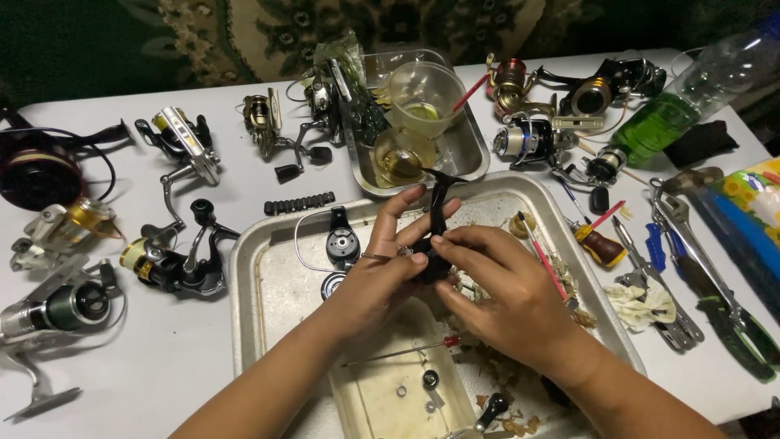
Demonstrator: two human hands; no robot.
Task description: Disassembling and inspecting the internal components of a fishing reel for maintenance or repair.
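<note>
A black reel part (435, 236) is gripped tight by the left hand (382, 272) and right hand (508, 293). It is held over the metal tray (268, 276) in the middle of the frame.

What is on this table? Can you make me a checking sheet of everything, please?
Surface: white table, with a big metal tray in front.
Job's things: black reel body held over the tray by both hands; small washers and a thin screwdriver lie below.
Clutter: fishing reels at left and at the back, a second tray with plastic cups, pliers and a wrench at right, a green bottle.
Grippers: left hand and right hand both grip the reel body.
Cables: nothing seen.
Surroundings: patterned cloth behind the table, dark.
</note>
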